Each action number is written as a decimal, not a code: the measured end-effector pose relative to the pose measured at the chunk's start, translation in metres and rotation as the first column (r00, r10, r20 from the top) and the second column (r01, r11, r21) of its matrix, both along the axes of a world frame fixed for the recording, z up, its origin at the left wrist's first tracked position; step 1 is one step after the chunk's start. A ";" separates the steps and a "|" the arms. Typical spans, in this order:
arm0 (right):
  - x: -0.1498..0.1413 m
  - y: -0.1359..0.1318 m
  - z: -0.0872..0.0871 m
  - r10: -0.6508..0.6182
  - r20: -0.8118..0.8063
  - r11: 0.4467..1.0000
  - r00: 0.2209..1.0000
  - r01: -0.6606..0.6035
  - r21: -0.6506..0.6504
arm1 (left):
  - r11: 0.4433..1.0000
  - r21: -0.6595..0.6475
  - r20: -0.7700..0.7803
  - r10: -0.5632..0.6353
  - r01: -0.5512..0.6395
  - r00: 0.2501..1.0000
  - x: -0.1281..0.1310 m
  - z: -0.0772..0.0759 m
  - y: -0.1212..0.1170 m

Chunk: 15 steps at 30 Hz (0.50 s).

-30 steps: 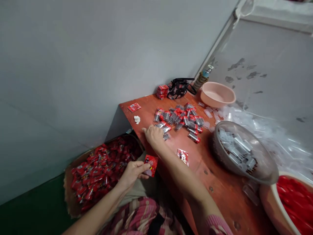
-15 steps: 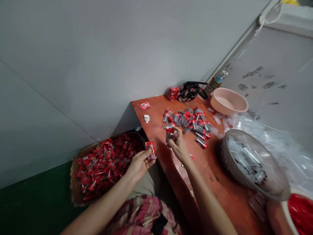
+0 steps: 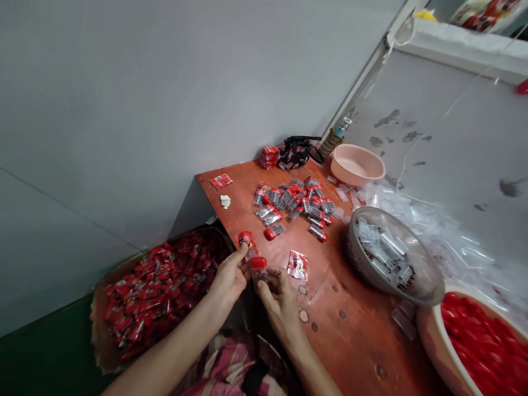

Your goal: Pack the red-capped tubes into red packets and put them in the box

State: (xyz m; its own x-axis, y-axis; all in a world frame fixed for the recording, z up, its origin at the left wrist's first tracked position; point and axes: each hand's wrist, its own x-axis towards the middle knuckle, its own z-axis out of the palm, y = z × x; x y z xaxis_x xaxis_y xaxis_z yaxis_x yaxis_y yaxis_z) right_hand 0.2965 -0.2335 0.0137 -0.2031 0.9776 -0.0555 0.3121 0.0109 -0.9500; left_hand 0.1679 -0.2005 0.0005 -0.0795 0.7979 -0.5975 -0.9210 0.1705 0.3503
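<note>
Got my arms bent in close, hands nearly touching: my left hand (image 3: 231, 276) pinches a red sachet (image 3: 246, 241), my right hand (image 3: 280, 306) grips a red-capped clear tube (image 3: 258, 269), both by the orange table (image 3: 350, 341) edge.

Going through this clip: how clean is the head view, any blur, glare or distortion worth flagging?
Head view: soft, even lighting, no harsh shadows; left hand, red sachet, right hand and red-capped clear tube look slightly soft; tabletop stretches with wide-angle distortion toward the edges; clear plastic bowl rim shows mild glare.
</note>
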 end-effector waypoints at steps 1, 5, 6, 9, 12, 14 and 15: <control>0.000 0.001 -0.001 -0.017 -0.015 1.000 1.000 0.017 0.010 | 1.000 0.000 0.008 0.002 -0.002 1.000 0.002 0.001 0.000; 0.001 0.004 -0.004 -0.056 -0.067 0.998 0.996 0.057 0.011 | 1.000 0.015 -0.020 -0.006 0.006 1.000 0.011 0.005 -0.001; 0.002 0.005 -0.004 -0.061 -0.081 0.998 0.995 0.061 0.004 | 0.999 0.040 -0.050 -0.015 0.017 0.999 0.012 0.006 -0.001; 0.005 0.007 -0.006 -0.047 -0.175 0.998 0.983 0.041 -0.038 | 0.987 0.148 -0.176 -0.040 0.067 0.983 0.016 0.012 -0.002; 0.007 0.009 -0.008 -0.034 -0.298 0.996 0.954 0.007 -0.089 | 0.972 0.199 -0.303 -0.056 0.121 0.951 0.016 0.016 -0.001; 0.008 0.009 -0.009 -0.051 -0.341 0.995 0.939 0.020 -0.096 | 0.961 0.225 -0.351 -0.073 0.160 0.934 0.015 0.016 0.000; 0.008 0.009 -0.010 -0.062 -0.349 0.995 0.935 0.031 -0.094 | 0.954 0.239 -0.365 -0.083 0.179 0.927 0.015 0.015 0.000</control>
State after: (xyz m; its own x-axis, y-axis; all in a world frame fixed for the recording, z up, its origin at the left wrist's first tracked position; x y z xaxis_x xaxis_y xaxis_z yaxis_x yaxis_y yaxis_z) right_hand 0.3046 -0.2246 0.0036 -0.1790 0.9812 -0.0723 -0.0435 -0.0813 -0.9957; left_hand 0.1825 -0.2004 0.0156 -0.1274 0.9395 -0.3179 -0.7081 0.1383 0.6924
